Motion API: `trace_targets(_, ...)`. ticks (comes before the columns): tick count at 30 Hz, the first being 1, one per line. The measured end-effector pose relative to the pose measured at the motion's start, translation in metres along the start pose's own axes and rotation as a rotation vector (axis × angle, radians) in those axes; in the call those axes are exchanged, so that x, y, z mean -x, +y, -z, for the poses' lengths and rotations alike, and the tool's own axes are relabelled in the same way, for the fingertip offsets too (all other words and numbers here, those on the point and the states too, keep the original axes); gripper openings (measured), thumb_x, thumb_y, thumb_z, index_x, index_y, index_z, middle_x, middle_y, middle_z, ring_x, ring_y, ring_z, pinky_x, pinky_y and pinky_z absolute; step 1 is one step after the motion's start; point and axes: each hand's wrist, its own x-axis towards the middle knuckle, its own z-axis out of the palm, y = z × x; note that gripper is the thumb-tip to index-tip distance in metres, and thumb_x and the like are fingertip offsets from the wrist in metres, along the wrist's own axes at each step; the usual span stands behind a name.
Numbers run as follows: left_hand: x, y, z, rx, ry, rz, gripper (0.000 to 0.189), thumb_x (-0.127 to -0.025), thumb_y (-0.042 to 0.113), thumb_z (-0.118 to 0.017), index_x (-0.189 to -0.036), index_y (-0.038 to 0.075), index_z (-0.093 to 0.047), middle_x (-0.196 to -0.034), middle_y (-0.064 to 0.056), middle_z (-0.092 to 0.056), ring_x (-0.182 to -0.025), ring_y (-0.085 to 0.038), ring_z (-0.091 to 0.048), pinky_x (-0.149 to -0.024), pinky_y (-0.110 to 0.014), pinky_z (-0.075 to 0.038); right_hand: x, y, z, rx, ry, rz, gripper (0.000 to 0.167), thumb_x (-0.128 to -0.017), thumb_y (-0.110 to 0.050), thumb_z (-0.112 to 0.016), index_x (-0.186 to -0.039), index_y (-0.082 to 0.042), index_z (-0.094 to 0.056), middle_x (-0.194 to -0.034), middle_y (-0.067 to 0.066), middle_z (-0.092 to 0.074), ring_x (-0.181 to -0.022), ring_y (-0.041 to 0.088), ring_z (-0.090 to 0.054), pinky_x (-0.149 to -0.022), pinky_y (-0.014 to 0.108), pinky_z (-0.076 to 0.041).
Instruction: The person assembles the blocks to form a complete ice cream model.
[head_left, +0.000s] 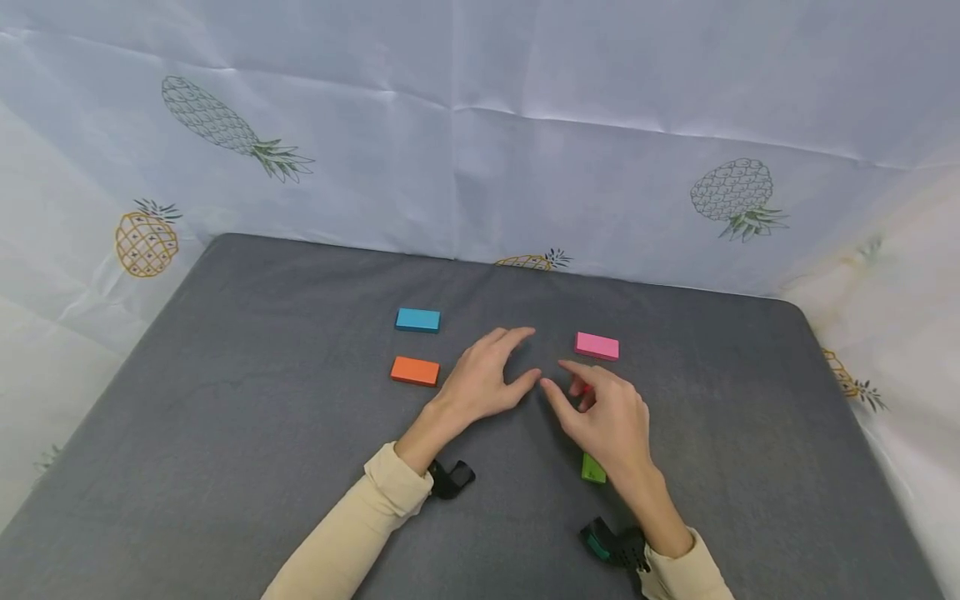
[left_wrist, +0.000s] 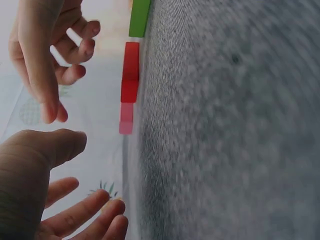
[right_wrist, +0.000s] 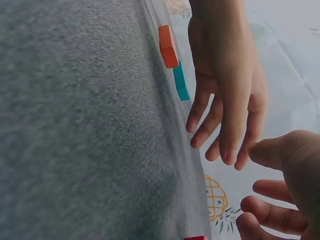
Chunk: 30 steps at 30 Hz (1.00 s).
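Observation:
My left hand (head_left: 477, 379) hovers over the middle of the table, holding nothing, its fingers and thumb spread. Facing it, my right hand (head_left: 609, 417) also holds nothing, and the thumb tips come close together. An orange block (head_left: 415, 372) lies left of the left hand, with a blue block (head_left: 417, 320) behind it. Beyond the right hand is a pink block (head_left: 597, 346). A red block (left_wrist: 131, 72) is mostly hidden under the right hand in the head view. The green block (head_left: 593, 468) shows partly beside the right wrist.
A grey cloth covers the table (head_left: 262, 400). Behind it hangs a pale curtain (head_left: 480, 183) printed with pineapples, which also runs along both sides. Black wrist cameras (head_left: 452, 480) sit under the sleeve cuffs.

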Motion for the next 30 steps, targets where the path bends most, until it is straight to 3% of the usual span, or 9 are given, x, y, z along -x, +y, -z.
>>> trace_targets(10,-0.012,0.004,-0.014,0.119,-0.085,-0.035,0.05,-0.093,0.023,-0.075,-0.138,0.004,-0.061,-0.117,-0.015,-0.069,-0.099,-0.025,-0.069,-0.088,-0.039,-0.058,0.015,0.01,0.007,-0.061,-0.048,-0.086,0.033,-0.079,-0.031,-0.089,-0.103,-0.009,-0.081,-0.059,-0.008,-0.061,-0.049,-0.004,-0.046,-0.043,0.019,-0.036)
trace_targets(22,-0.024,0.015,-0.035,0.12,-0.205,-0.083,0.049,-0.093,0.024,-0.076,-0.137,0.006,-0.063,-0.116,-0.011,-0.068,-0.097,-0.019,-0.066,-0.085,-0.026,-0.055,0.035,0.019,0.02,-0.054,-0.105,-0.196,0.034,-0.08,-0.031,-0.089,-0.104,-0.009,-0.081,-0.054,-0.01,-0.056,-0.045,-0.004,-0.041,-0.04,0.022,-0.032)
trace_targets(30,-0.026,0.021,-0.04,0.087,-0.249,-0.066,0.051,-0.093,0.028,-0.076,-0.139,0.01,-0.063,-0.126,-0.007,-0.068,-0.103,-0.017,-0.065,-0.089,-0.025,-0.054,0.047,0.025,0.028,-0.027,-0.14,-0.248,0.036,-0.08,-0.035,-0.089,-0.105,-0.01,-0.081,-0.053,-0.009,-0.054,-0.043,-0.003,-0.037,-0.041,0.021,-0.03)
